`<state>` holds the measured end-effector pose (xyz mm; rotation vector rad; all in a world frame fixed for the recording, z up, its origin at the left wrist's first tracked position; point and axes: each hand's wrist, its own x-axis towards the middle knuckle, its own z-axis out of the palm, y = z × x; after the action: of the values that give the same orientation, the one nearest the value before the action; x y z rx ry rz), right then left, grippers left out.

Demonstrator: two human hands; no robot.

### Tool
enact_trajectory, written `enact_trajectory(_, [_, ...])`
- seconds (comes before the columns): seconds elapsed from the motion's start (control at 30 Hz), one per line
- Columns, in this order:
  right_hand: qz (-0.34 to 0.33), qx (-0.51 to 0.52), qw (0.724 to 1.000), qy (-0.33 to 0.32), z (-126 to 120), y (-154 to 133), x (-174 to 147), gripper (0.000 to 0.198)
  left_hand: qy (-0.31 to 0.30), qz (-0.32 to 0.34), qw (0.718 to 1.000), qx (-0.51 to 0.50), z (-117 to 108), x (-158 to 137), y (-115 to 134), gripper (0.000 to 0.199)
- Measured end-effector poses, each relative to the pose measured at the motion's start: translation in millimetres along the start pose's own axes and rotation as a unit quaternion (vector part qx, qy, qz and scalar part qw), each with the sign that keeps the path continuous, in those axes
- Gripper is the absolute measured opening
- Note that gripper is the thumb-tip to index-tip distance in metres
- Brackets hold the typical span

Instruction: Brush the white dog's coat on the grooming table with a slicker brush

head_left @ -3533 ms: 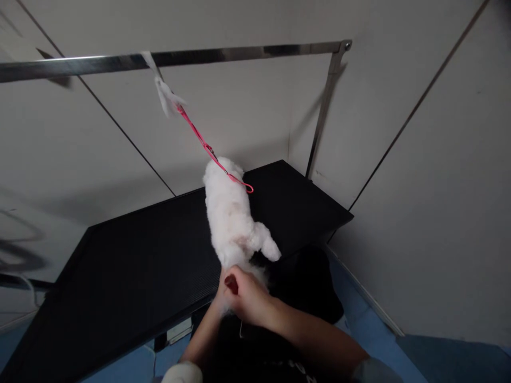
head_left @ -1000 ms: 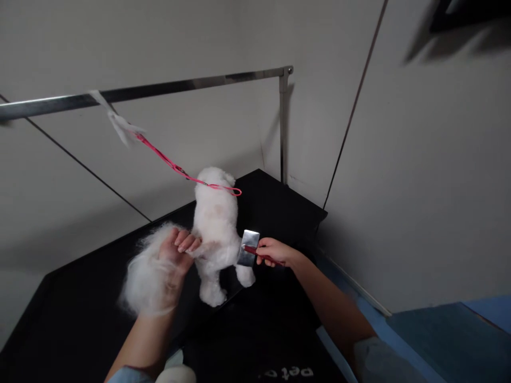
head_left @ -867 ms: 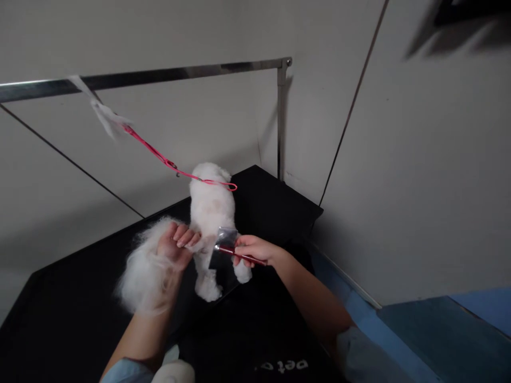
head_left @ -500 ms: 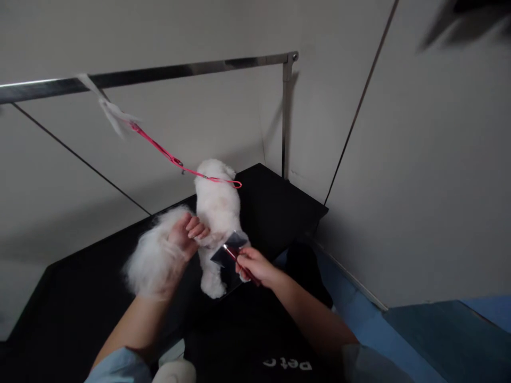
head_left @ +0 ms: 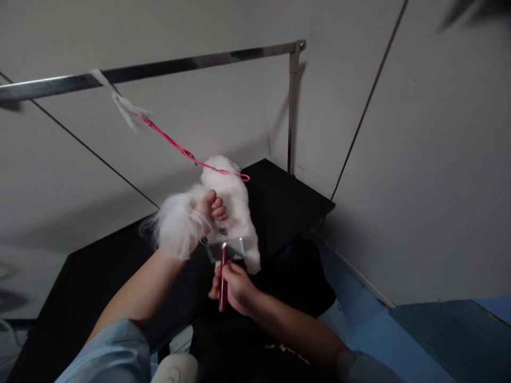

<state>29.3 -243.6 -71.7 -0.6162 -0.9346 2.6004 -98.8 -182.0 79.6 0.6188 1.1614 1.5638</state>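
A white dog (head_left: 238, 207) stands on a black grooming table (head_left: 283, 205), its rump toward me. My left hand (head_left: 214, 206) is closed at the dog's rear, holding the base of its tail. The tail's long fluffy hair (head_left: 175, 226) spills back over my wrist. In my right hand (head_left: 238, 287) is a slicker brush (head_left: 223, 276) with a dark red handle, gripped upright. Its wide metal head lies against or just behind the dog's hindquarters; whether it touches the fur I cannot tell.
A pink grooming leash (head_left: 170, 139) runs from a white tie (head_left: 125, 109) on the metal bar (head_left: 179, 66) to the dog's neck area. The bar's post (head_left: 293, 114) stands at the table's back corner. Grey walls (head_left: 399, 175) enclose the table behind and right.
My left hand has moved up and right with the tail. The brush has turned from slanting to upright and shifted slightly left. The dog's hindquarters have moved right in view.
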Motion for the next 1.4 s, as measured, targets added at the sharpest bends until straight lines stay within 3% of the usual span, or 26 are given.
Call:
enact_trajectory(0.07, [0.065,0.034,0.997,0.019,2,-2,0,0.021,0.006,0.009,1.0,-0.003,0,1,1,0.042])
enact_trajectory(0.17, [0.207,0.033,0.977,-0.031,4,-4,-1,0.028,0.024,-0.011,1.0,0.013,1,6,4,0.042])
enact_trajectory(0.23, [0.176,0.047,0.982,-0.045,7,-4,0,0.028,0.029,-0.017,0.999,0.016,3,9,6,0.041])
enact_trajectory(0.33, [0.072,0.036,0.996,0.033,11,-3,4,0.021,0.045,-0.026,0.999,0.012,6,13,6,0.042])
enact_trajectory(0.4, [0.12,0.009,0.991,0.05,13,0,8,0.021,0.047,-0.04,0.998,0.018,6,14,4,0.043])
enact_trajectory(0.47, [0.166,0.008,0.986,0.012,16,4,10,0.022,0.035,-0.036,0.999,0.021,4,14,2,0.044])
enact_trajectory(0.53, [0.11,0.021,0.994,0.001,18,8,13,0.021,0.017,-0.025,0.999,0.014,1,13,1,0.042])
enact_trajectory(0.6, [0.034,0.009,0.998,0.051,20,11,16,0.02,0.009,-0.027,1.0,0.008,-2,12,1,0.041])
enact_trajectory(0.67, [0.051,-0.012,0.995,0.086,22,14,19,0.023,0.013,-0.033,0.999,0.0,-5,12,1,0.041])
enact_trajectory(0.73, [0.091,-0.015,0.994,0.061,23,15,21,0.029,0.017,-0.036,0.999,-0.009,-6,12,1,0.042])
enact_trajectory(0.8, [0.05,-0.007,0.998,0.045,23,13,22,0.032,0.016,-0.034,0.999,-0.021,-7,12,1,0.042])
enact_trajectory(0.87, [-0.007,-0.024,0.997,0.072,22,10,22,0.031,0.016,-0.027,0.999,-0.021,-7,11,0,0.043])
enact_trajectory(0.93, [0.018,-0.057,0.995,0.086,21,8,21,0.029,0.023,-0.027,0.999,-0.013,-7,10,-1,0.045])
enact_trajectory(1.0, [0.06,-0.079,0.993,0.059,19,8,21,0.03,0.03,-0.035,0.999,-0.004,-5,9,-1,0.048])
enact_trajectory(1.1, [0.004,-0.082,0.995,0.06,17,6,22,0.027,0.029,-0.029,0.999,-0.009,-1,7,-1,0.046])
enact_trajectory(1.17, [-0.017,-0.089,0.992,0.088,12,4,21,0.026,0.024,-0.023,0.999,-0.013,-2,6,-1,0.044])
enact_trajectory(1.3, [0.092,-0.124,0.988,0.015,-11,-6,5,0.027,0.033,-0.054,0.998,0.021,-9,5,-4,0.047])
enact_trajectory(1.4, [0.045,-0.137,0.988,0.05,-40,-22,-12,0.024,0.04,-0.052,0.997,0.037,-14,4,-8,0.047])
